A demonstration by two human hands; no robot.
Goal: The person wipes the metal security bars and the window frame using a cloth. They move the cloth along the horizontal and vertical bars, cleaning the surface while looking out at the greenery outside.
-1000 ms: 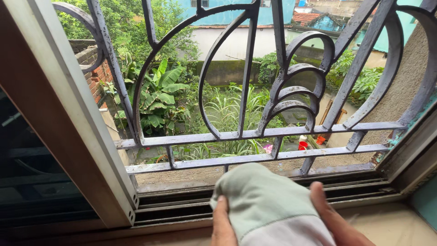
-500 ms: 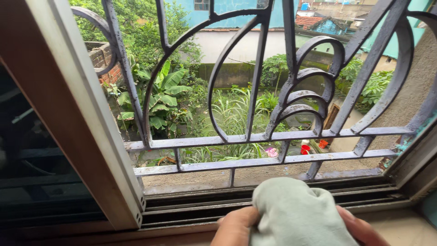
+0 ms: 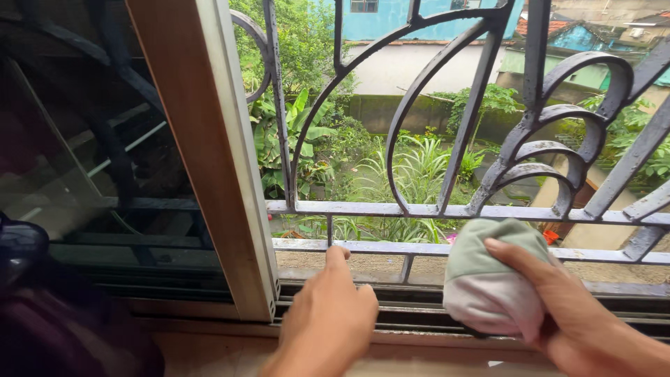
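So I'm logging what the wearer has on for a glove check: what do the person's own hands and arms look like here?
Both are bare. The left hand and the right hand wear no gloves, and no rings, watch or bracelet show on the parts in view. No sleeve reaches either wrist; what shows of the forearms at the bottom edge is uncovered. Nails look short and unpainted where visible.

Cloth [image 3: 492, 283]: pale green, soft, bunched into a rounded wad. I held it in my right hand [image 3: 579, 314], fingers wrapped over its top and right side. Its lower edge pressed against the dark window track [image 3: 419, 314] directly beneath my grip, just below the lower grille bar [image 3: 391, 248].
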